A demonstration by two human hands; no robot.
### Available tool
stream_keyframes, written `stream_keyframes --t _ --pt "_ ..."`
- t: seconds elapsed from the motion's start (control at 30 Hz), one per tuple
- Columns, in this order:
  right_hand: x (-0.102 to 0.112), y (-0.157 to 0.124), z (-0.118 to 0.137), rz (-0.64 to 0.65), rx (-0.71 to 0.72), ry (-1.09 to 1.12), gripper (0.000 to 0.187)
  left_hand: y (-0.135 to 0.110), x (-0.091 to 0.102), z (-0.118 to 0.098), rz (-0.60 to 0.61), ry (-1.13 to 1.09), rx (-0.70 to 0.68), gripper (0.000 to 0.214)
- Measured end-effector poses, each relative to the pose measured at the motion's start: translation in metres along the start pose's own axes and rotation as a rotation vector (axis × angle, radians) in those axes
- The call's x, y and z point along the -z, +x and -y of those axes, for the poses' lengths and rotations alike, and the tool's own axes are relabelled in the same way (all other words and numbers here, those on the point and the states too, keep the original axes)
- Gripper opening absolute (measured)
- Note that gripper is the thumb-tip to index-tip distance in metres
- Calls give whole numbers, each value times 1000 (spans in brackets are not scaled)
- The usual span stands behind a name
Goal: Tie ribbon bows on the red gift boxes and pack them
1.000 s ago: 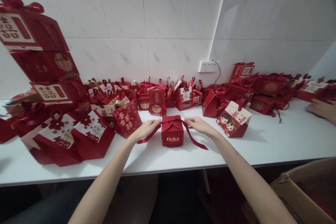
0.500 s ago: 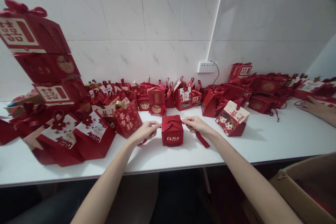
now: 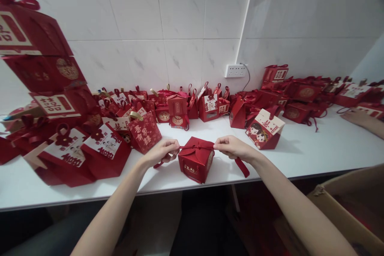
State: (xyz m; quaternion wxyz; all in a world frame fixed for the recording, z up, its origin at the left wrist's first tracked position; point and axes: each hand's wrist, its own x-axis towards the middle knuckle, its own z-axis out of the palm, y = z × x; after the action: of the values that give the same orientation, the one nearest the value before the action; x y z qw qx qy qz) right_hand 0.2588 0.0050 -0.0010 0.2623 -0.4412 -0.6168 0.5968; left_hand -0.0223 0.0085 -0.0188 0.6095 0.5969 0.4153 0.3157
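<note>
Red favour box point(image 3: 195, 166): moved since prev. frame; turned on its base & nearer front edge of white table point(image 3: 300, 152), a corner now toward wearer, R. side panel showing.

Table: carries the box stock, pushed mostly toward wall; favour box sits mid-front, prob. for equal reach by both hands.

Cardboard carton point(image 3: 354, 180): open, below table front, R.; prob. parked low to spare worktop.

Box stack point(image 3: 42, 74): L. end, box on box, bow on uppermost; flat tops prob. allow stacking.

Photo-tag boxes point(image 3: 103, 156): L. front, side by side, not stacked, prob. owing to sloped tops.

Co-worker's hand point(image 3: 355, 118): far R., near other boxes; small & blurred, can't tell if it holds anything.

L. hand point(image 3: 165, 152), R. hand point(image 3: 231, 147): opp. sides of favour box; each pinched closed on red ribbon point(image 3: 199, 147).

Ribbon: drawn near-straight over box top, knotted or crossed at ctr.; opposed pulls prob. balance, so box isn't dragged to one side. Loose tails trail beneath both hands.
</note>
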Motion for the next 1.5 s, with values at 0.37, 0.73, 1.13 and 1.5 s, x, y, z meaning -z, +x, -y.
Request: stream_keyframes --t 0.37,0.73,1.13,1.5 --pt "-27 -16 -23 -15 131 196 38 2 -36 24 -141 -138 -52 44" --pt "-23 -9 -28 3 90 225 40 -7 -21 13 -55 35 -43 38" --pt "-26 -7 -15 5 53 303 39 -11 -9 4 -3 226 73 46" --pt "-11 -7 -24 119 33 41 39 -2 -21 18 7 -86 -77 49"
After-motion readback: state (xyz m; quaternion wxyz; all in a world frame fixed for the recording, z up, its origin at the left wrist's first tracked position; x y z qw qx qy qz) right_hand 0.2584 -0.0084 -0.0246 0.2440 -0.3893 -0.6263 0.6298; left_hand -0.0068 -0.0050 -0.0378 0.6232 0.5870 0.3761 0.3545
